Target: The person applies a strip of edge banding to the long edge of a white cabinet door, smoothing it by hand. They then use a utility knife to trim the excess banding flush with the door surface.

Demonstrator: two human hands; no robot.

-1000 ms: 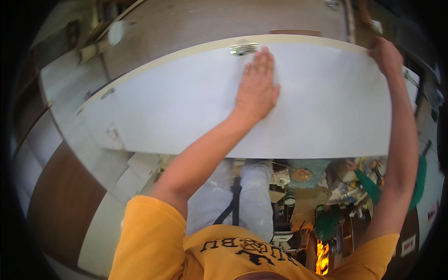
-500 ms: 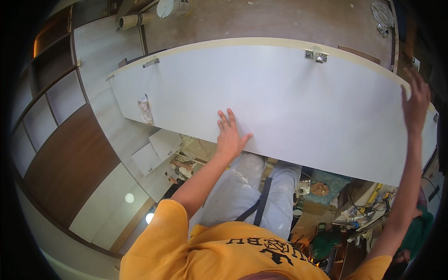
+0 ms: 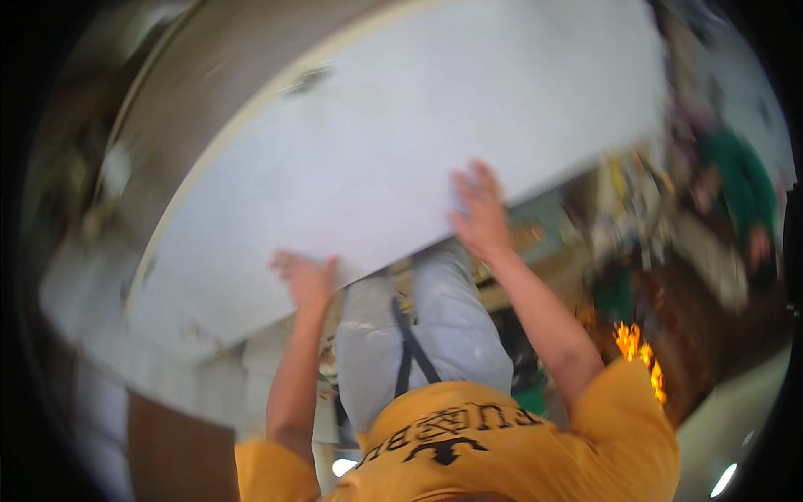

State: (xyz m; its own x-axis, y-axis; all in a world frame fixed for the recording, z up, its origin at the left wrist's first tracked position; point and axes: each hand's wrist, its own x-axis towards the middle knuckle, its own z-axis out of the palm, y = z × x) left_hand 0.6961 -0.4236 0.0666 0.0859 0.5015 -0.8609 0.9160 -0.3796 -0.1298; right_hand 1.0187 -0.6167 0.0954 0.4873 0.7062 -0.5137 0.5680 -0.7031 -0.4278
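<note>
A long white panel (image 3: 376, 142) with a cream edge strip lies in front of me, slanting up to the right. My left hand (image 3: 308, 283) is at its near edge, left of my legs, fingers spread and holding nothing. Farther right, my right hand (image 3: 483, 213) rests on or just over the white surface, also with its fingers apart. Motion blur hides whether the fingertips press down. A metal hinge (image 3: 306, 81) sits by the far edge of the panel. Toward the left end, a small smeared item (image 3: 196, 333) cannot be made out.
Beyond the panel spreads a brown surface (image 3: 201, 79). A person in a green top (image 3: 740, 180) is at the right. Clutter (image 3: 631, 197) lies below the panel's right part, and bright flame-like orange shapes (image 3: 637, 351) show by my right sleeve.
My view has swung to the right, so the panel now slants. My right hand has come from the panel's far right end in to its near part. My left hand stays near the close edge.
</note>
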